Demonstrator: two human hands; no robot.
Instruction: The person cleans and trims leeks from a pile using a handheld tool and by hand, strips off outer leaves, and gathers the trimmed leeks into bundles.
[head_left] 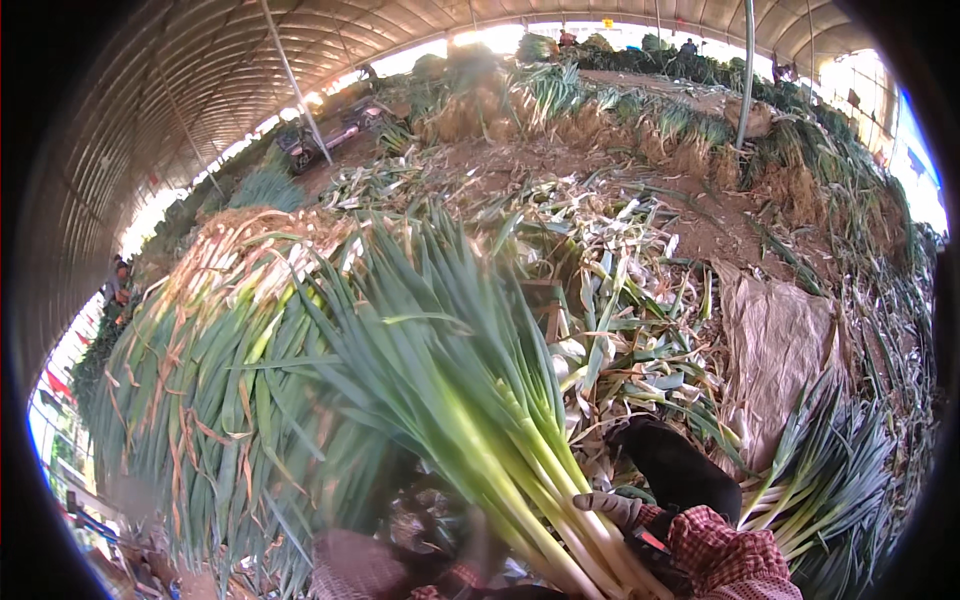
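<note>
A thick bunch of large green onions [450, 390] slants across my front, its green leaves fanned out toward the upper left and its pale stalks low near my body. My right hand [612, 507], in a grey glove below a red checked sleeve, is closed round the white stalks from the right side. Motion blurs my left hand [482, 545], which is just left of the stalks; its fingers cannot be made out. Beyond my left arm lies a big heap of untrimmed green onions [215, 390] with dry, brownish root ends at its top.
Stripped leaves [630, 290] litter the ground ahead. A brown plastic sheet [775, 350] lies at right, above another pile of green onions [820, 490]. Metal posts [747, 75] hold up the arched roof. A person [118, 282] is at far left; more onion rows line the back.
</note>
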